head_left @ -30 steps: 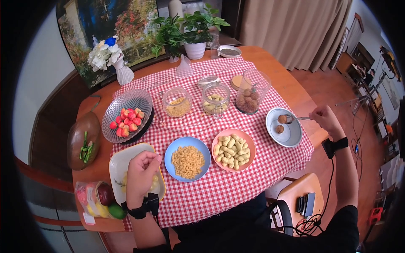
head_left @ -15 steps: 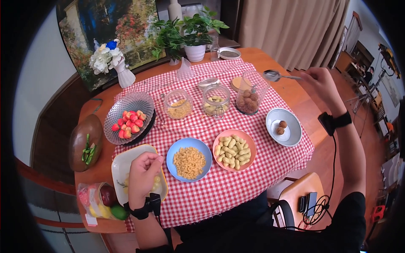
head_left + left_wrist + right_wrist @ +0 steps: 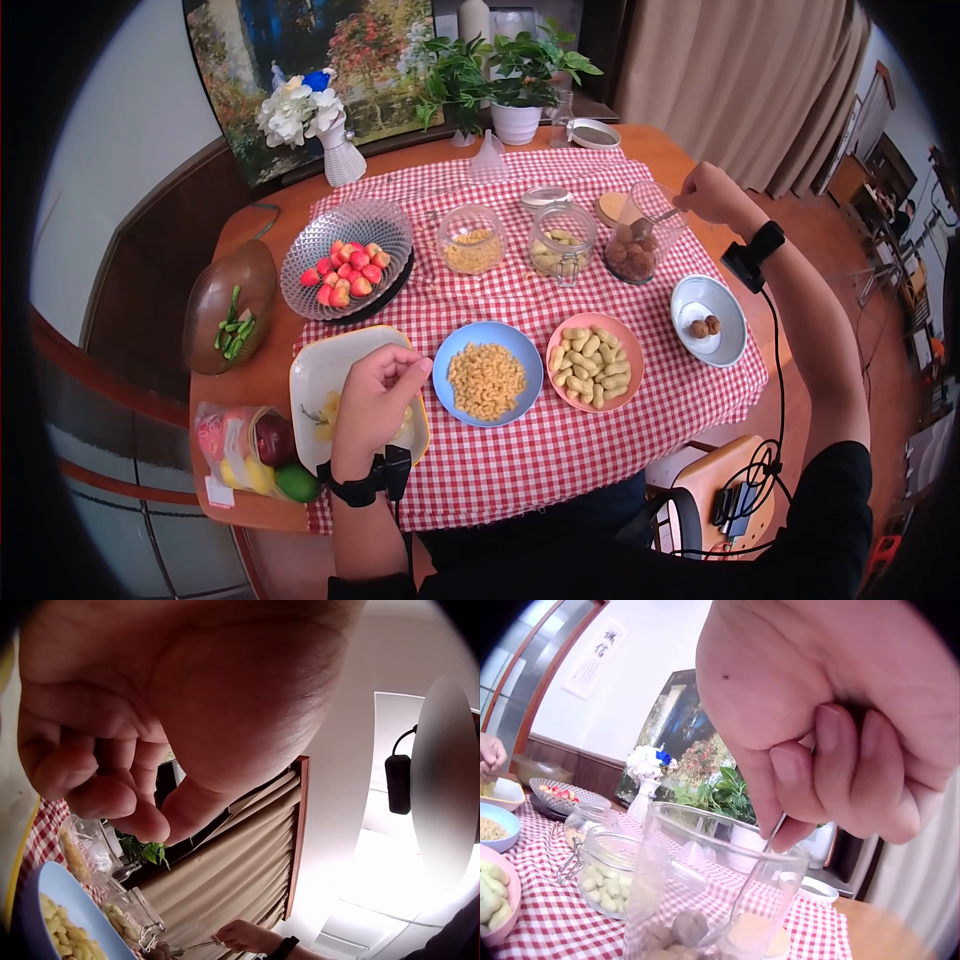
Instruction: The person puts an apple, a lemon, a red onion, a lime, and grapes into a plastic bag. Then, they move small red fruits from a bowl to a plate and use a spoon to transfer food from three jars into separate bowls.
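My right hand pinches a metal spoon by its handle; in the right wrist view the spoon reaches down inside a tall clear jar, its bowl among round brown balls. In the head view the jar stands tilted-looking at the cloth's back right. Two brown balls lie in a white bowl in front of it. My left hand hovers over a white yellow-rimmed dish, fingers loosely curled with nothing visible in them; it partly hides pale fruit in the dish.
A blue plate of pasta and a pink plate of peanuts sit at the front. Behind are jars of pasta and peanuts. Red fruit fills a glass bowl at left, near a brown bowl and bagged fruit.
The spoon first held a ball over the white bowl, then was lifted empty, and my right hand has brought it into the tall jar. My left hand keeps its pose over the dish.
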A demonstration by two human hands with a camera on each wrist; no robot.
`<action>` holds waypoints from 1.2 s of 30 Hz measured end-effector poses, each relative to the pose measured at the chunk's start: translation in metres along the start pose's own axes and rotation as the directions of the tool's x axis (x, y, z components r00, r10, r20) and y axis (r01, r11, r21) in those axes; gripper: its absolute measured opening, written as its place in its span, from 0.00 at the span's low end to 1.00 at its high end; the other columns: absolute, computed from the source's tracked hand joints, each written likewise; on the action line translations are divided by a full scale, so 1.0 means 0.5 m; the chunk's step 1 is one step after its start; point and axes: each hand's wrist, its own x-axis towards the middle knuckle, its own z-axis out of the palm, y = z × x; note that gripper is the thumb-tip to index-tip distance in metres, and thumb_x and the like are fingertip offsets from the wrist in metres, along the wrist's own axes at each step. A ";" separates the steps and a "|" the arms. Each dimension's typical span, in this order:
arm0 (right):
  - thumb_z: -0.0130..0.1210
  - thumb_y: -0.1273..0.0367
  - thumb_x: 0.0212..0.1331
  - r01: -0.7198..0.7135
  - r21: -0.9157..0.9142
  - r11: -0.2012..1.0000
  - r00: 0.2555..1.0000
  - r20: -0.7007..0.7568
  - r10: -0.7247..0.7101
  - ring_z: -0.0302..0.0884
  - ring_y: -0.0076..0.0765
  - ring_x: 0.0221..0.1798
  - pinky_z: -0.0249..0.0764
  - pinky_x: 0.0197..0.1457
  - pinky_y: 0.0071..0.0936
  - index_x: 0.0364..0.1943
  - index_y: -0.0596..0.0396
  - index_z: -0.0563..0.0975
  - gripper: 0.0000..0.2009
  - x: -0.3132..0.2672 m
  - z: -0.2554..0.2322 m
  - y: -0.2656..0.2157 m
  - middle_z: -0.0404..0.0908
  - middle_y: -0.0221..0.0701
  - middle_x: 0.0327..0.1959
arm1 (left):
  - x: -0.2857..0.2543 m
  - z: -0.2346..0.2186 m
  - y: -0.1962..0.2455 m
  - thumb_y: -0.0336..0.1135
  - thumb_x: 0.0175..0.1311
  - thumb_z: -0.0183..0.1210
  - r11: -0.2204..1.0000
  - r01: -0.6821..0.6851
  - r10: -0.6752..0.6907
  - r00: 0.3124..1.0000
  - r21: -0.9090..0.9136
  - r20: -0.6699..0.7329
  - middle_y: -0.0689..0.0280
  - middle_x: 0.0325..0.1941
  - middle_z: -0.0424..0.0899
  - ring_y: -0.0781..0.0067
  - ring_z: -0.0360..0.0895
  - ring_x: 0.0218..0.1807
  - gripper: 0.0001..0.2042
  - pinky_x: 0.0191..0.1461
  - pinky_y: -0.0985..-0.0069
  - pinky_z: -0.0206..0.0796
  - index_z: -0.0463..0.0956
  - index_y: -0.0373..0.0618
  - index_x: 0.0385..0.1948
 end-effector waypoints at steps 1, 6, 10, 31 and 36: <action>0.67 0.66 0.56 -0.030 0.053 0.998 0.999 0.033 0.028 0.84 0.42 0.30 0.79 0.36 0.37 0.33 0.63 0.87 0.11 0.002 0.005 0.000 0.85 0.41 0.24 | 0.000 -0.001 -0.001 0.29 0.73 0.62 1.000 0.003 -0.003 1.000 -0.001 0.008 0.74 0.28 0.82 0.90 0.72 0.29 0.05 0.33 0.86 0.62 0.81 0.36 0.39; 0.66 0.65 0.59 -0.235 0.263 0.936 0.959 0.218 0.180 0.68 0.27 0.21 0.63 0.23 0.29 0.30 0.62 0.86 0.11 -0.009 -0.006 -0.008 0.75 0.30 0.19 | 0.001 -0.001 -0.003 0.30 0.73 0.63 1.000 -0.011 0.011 1.000 0.014 0.007 0.74 0.28 0.81 0.90 0.72 0.28 0.06 0.33 0.86 0.61 0.81 0.36 0.39; 0.65 0.66 0.60 -0.297 0.424 0.856 0.941 0.283 0.186 0.57 0.22 0.17 0.50 0.20 0.28 0.29 0.64 0.85 0.12 -0.012 -0.002 0.015 0.71 0.26 0.18 | 0.000 -0.001 0.001 0.30 0.73 0.63 1.000 -0.005 0.005 1.000 0.019 0.005 0.74 0.28 0.81 0.90 0.72 0.28 0.06 0.33 0.86 0.62 0.81 0.36 0.39; 0.60 0.69 0.70 -0.412 0.769 0.489 0.906 0.402 0.131 0.45 0.16 0.17 0.41 0.21 0.24 0.30 0.60 0.79 0.10 -0.061 -0.031 0.089 0.54 0.15 0.16 | 0.000 -0.001 0.004 0.29 0.73 0.62 1.000 0.013 -0.013 1.000 0.022 -0.001 0.72 0.29 0.83 0.88 0.75 0.30 0.06 0.34 0.85 0.64 0.81 0.35 0.39; 0.59 0.68 0.72 -0.418 0.822 0.388 0.906 0.411 0.105 0.45 0.14 0.17 0.41 0.21 0.23 0.32 0.60 0.78 0.11 -0.068 -0.013 0.133 0.53 0.14 0.17 | 0.001 0.000 0.000 0.29 0.73 0.63 1.000 0.015 -0.015 1.000 0.025 -0.017 0.72 0.30 0.83 0.88 0.75 0.31 0.05 0.36 0.85 0.65 0.81 0.35 0.39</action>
